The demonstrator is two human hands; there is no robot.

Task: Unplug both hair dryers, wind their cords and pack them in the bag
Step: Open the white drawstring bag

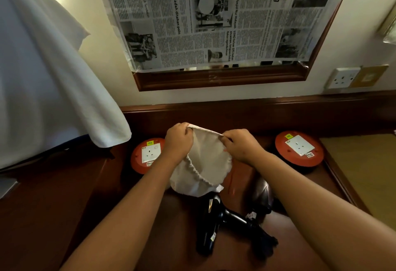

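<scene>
Both hands, left hand (179,141) and right hand (241,145), pinch the drawstring bag (206,163) rim apart; next, load the black hair dryer (211,221).

I have just one camera, worn on the person's head; it looks forward and down at the dark wooden desk (53,217); it sits close, so both arms reach in from the bottom edge; the wide lens bends the wall and the newspaper (214,17) near the top; the white cloth (42,73) fills the left side; no second view shares anything.
</scene>
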